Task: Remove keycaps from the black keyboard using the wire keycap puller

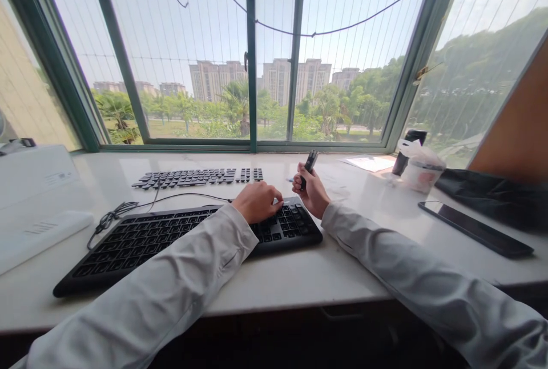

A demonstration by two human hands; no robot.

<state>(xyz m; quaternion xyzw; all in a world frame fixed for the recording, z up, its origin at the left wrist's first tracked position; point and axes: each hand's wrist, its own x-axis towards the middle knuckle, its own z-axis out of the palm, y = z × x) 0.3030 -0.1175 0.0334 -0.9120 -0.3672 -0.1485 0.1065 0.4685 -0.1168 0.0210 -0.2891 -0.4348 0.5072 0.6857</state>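
A black keyboard point(141, 243) lies on the white table before me, its key sockets showing bare across most of it. My left hand point(257, 202) rests over its right part, fingers curled and thumb and forefinger together at the upper edge. Whatever may be between those fingertips is too small to make out. Just right of it, my right hand point(314, 192) is closed round a small black tool point(309, 168) that points upward, its tip paler. Behind the keyboard, loose black keycaps point(192, 177) are laid out in keyboard order on the table.
A dark cable point(122, 207) lies coiled at the keyboard's back left. White boxy equipment point(38, 186) stands at the left. On the right are a phone point(475, 229), a bagged cup point(422, 169), a paper sheet point(370, 162) and black cloth point(496, 195). Windows border the table's back.
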